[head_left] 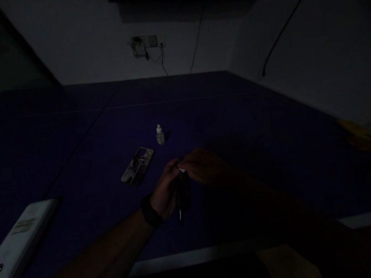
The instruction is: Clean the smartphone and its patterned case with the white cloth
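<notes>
Dark slim tool (183, 191) hangs nearly upright between my hands, above the middle of the counter (233, 113), with a small white bit at its top and a thin bright tip (180, 215) pointing down. My left hand (164, 192), with a black wristband (150, 211), is closed around the upper part, its fingers (172, 172) curled against it. My right hand (204, 166) comes in from the other side, with its fingers (189, 164) bent over the top by the white bit. It's too dark to tell whether they're gripping.

Just left of my hands, a phone or phone case (137, 166) lies flat, showing a streaky patterned back. Beyond it stands a small dropper bottle (160, 136) with a white cap, and any label is unreadable. Near the lower left corner lies a white box (24, 238), its small printed label too dim to read. A yellow cloth (358, 135) sits at the far right edge. On the wall behind, a socket plate (148, 41) has dark cables (162, 60) hanging from it.
</notes>
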Tool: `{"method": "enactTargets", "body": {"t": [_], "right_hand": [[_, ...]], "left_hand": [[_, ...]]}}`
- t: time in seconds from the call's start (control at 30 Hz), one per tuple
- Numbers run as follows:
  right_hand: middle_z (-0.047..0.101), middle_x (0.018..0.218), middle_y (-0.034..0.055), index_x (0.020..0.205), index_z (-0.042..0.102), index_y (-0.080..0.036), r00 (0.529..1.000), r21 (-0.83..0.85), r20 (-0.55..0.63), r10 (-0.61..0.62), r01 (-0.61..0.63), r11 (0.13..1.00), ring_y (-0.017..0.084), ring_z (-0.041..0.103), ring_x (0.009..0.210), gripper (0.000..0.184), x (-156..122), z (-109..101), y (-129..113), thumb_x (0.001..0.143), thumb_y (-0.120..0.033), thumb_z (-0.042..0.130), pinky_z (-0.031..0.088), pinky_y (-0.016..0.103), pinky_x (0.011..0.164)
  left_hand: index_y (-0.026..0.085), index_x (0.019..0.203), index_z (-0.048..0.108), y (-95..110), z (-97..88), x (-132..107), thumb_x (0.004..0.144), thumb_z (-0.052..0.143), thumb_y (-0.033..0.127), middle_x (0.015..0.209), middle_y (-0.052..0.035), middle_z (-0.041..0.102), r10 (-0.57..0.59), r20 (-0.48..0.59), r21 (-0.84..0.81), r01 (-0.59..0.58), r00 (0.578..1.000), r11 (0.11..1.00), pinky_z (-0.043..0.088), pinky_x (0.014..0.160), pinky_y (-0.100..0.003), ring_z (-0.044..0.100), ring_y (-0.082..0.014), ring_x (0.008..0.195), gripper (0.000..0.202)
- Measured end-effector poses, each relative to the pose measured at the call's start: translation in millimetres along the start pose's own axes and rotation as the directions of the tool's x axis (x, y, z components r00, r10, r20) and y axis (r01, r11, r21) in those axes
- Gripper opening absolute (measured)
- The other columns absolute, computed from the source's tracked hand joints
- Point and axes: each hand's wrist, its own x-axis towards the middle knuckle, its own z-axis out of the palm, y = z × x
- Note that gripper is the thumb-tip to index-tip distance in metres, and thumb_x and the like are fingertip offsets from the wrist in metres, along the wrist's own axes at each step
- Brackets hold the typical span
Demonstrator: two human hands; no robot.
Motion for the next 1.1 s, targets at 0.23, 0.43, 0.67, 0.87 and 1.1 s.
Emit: {"method": "enactTargets", "body": {"t": [0.23, 0.43, 0.67, 0.87, 1.1], "right_hand": [[0.067, 0.09, 0.006, 0.107, 0.062, -0.015, 0.997, 0.036, -0.039, 0.07, -0.068, 0.997, 0.017, 0.062, 0.083, 0.019, 2, 3, 1, 0.099, -0.01, 0.046, 0.05, 0.032, 0.077], [0.068, 0.091, 0.0048, 0.106, 0.062, -0.014, 0.986, 0.19, 0.105, -0.129, 0.108, 0.976, 0.014, 0.061, 0.081, 0.022, -7, -13, -27, 0.104, -0.015, 0.04, 0.05, 0.028, 0.073], [0.068, 0.091, 0.008, 0.105, 0.062, -0.01, 0.994, 0.086, 0.065, -0.082, 0.077, 0.993, 0.016, 0.062, 0.087, 0.02, -3, -15, -23, 0.101, -0.009, 0.042, 0.049, 0.029, 0.077], [0.066, 0.09, 0.008, 0.105, 0.063, -0.014, 0.99, -0.014, 0.034, 0.133, -0.133, 0.991, 0.019, 0.06, 0.083, 0.02, 2, -10, -6, 0.097, -0.008, 0.047, 0.049, 0.033, 0.077], [0.067, 0.093, 0.0092, 0.107, 0.064, -0.014, 0.985, 0.011, 0.005, 0.172, -0.172, 0.985, 0.02, 0.061, 0.085, 0.019, -1, -13, -9, 0.097, -0.01, 0.048, 0.052, 0.035, 0.077]], "left_hand": [[0.024, 0.122, 0.057, 1, -1.0, 0, 0.081, 0.073, 0.034, 0.098, -0.0016, 0.061, -0.01, -0.008, 0.039, 0.01, 1.0, 0.999, 0.05, 0.065, -0.024, 0.06, -0.0142, 0.08, 0.045], [0.024, 0.119, 0.057, 3, 1.3, 0, 0.077, 0.076, 0.033, 0.086, 0.0023, 0.058, -0.033, 0.006, -0.021, 0.033, 0.999, 0.999, 0.045, 0.059, -0.021, 0.056, -0.0103, 0.068, 0.046], [0.024, 0.116, 0.06, 4, 2.5, -1, 0.075, 0.078, 0.03, 0.097, -0.0003, 0.063, -0.02, 0.001, 0.01, 0.02, 1.0, 1.0, 0.048, 0.071, -0.024, 0.06, -0.0131, 0.081, 0.045], [0.024, 0.122, 0.06, 1, -1.9, 1, 0.079, 0.075, 0.032, 0.113, -0.0044, 0.065, -0.022, 0.024, 0.087, 0.02, 0.999, 0.996, 0.051, 0.079, -0.027, 0.062, -0.0191, 0.1, 0.046], [0.025, 0.123, 0.058, 1, -5.2, 1, 0.081, 0.072, 0.038, 0.1, -0.0016, 0.064, -0.052, 0.062, 0.022, 0.051, 0.997, 0.998, 0.052, 0.062, -0.024, 0.063, -0.0149, 0.079, 0.046]]}}
